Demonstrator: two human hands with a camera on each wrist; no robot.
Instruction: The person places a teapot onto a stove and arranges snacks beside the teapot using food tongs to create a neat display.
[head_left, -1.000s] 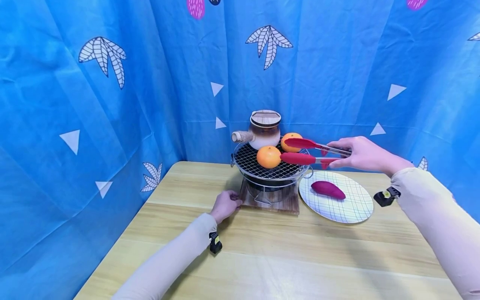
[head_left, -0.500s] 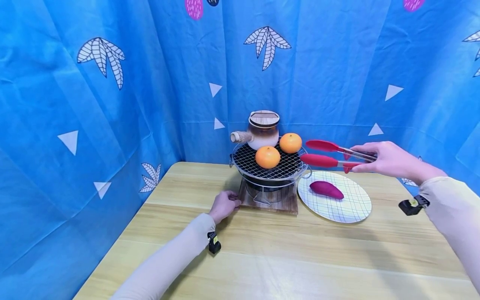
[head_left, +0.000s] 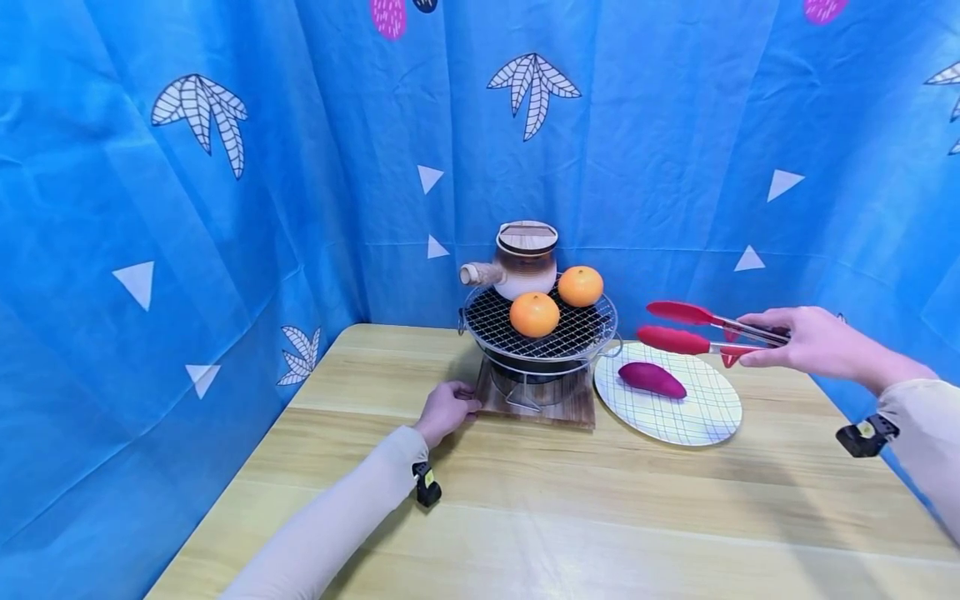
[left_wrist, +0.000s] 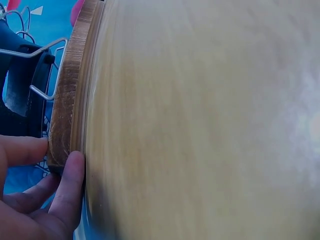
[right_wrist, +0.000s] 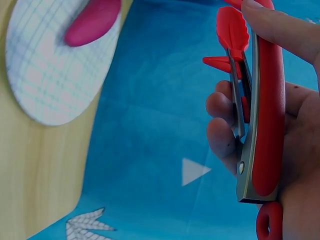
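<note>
My right hand (head_left: pixel 832 346) grips red-tipped metal tongs (head_left: pixel 678 340) over the right side of the table. Their two tips are spread apart, with nothing between them, above the plate's far rim. A purple sweet potato (head_left: pixel 651 379) lies on the white checked plate (head_left: pixel 705 421). At the left front corner of the square wooden board (head_left: pixel 558 415), my left hand (head_left: pixel 444 412) pinches the board's edge between thumb and fingers, as the left wrist view shows. Two oranges, one in front (head_left: pixel 534 315) and one behind (head_left: pixel 581 287), sit on the round wire grill (head_left: pixel 577 332).
A brown-and-white pot (head_left: pixel 525 279) with a wooden lid and a side handle stands at the back of the grill. The grill's stove rests on the board. Blue patterned curtains (head_left: pixel 637 167) hang close behind the wooden table (head_left: pixel 525 508) and along its left.
My right hand has drawn the tongs away from the rear orange, to the right and slightly down. That orange stays on the grill. My left hand keeps its place on the board.
</note>
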